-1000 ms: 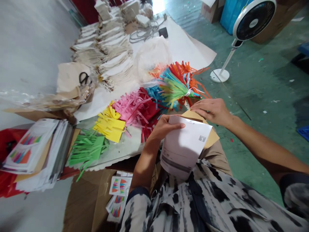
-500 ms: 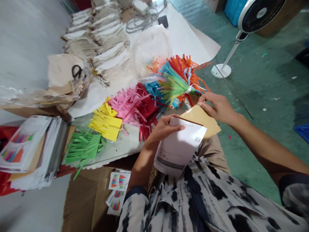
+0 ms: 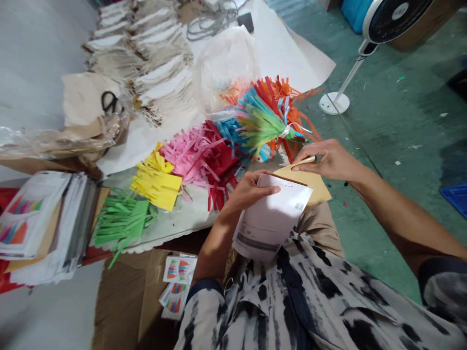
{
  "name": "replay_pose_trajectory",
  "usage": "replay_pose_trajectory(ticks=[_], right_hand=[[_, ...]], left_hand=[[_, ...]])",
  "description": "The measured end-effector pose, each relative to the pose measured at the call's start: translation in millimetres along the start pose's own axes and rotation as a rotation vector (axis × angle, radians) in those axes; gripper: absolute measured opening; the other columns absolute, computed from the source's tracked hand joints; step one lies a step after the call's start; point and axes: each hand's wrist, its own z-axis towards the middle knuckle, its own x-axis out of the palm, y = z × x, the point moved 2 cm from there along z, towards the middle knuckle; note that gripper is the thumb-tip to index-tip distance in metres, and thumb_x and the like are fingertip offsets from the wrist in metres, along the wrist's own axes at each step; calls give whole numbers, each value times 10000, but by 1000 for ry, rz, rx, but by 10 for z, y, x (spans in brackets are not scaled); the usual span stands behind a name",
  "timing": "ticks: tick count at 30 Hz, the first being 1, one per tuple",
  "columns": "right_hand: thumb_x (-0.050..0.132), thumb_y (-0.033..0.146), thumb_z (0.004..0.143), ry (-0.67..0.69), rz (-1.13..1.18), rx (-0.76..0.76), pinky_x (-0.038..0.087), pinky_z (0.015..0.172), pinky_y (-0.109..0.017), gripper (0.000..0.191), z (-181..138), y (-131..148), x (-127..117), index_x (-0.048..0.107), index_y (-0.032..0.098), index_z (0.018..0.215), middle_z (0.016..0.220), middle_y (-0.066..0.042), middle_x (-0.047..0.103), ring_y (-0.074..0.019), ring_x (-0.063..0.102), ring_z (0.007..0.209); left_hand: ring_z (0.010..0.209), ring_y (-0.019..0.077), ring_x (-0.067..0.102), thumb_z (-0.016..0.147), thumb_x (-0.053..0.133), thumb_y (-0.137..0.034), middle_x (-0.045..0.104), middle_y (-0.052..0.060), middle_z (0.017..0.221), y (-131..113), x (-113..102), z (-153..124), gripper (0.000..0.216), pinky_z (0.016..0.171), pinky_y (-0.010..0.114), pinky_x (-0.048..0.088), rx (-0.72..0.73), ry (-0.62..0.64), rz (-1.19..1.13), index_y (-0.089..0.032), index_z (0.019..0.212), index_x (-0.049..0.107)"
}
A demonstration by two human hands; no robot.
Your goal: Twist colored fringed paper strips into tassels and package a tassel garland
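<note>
Right now the left hand (image 3: 250, 192) pinches the white packet (image 3: 272, 221) on the lap w/ thumb on top, right hand (image 3: 330, 160) nips the kraft envelope (image 3: 314, 182) flap behind it — thin grip, so prob. the flap slips or creases.

Little can be read: the white card (image 3: 272, 218) carries a small grey square mark (image 3: 299, 206) towards its 2 o'clock corner, seemingly a single pale character, and grey printed lines near its 7 o'clock edge, too blurred to make out
</note>
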Motion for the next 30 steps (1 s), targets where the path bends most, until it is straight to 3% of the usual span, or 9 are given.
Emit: replay_pose_trajectory(ticks=[3,9,15,20,30], right_hand=[[842,521,995,-3,12,11,525,715,-269,270,-6,-17,-14,848,251,973,918,-7,850,-135,743,773],[809,480,1025,3,39,29,562,764,-257,246,-21,0,4,853,252,1107,1036,-32,875,-149,778,878],[779,436,1050,-68,-51,-106,622,962,-374,137,-14,40,48,854,344,1121,1083,0,888,-198,816,964],[744,469,1067,-141,-158,-133,529,1227,-496,161,-14,90,62,846,347,1044,1035,9,890,-215,835,967],[720,352,1077,-178,-213,-260,494,1297,-518,105,-65,51,88,825,349,1080,1053,8,892,-207,845,964]], left_hand=[[746,143,631,678,1030,-547,751,29,855,-9,5,9,505,676,243,485,15,13,15,-148,926,844],[729,123,606,662,1046,-501,723,2,817,11,3,15,498,670,229,472,5,24,-30,-151,951,840],[689,122,599,662,1041,-529,710,1,782,22,-14,2,501,618,227,447,-19,40,-47,-155,925,836],[680,123,607,683,1026,-556,721,5,778,38,-17,4,502,617,226,440,-24,34,-53,-158,930,845],[662,123,634,631,1067,-513,747,19,775,94,-31,43,504,624,230,462,-50,32,-140,-144,899,854]])
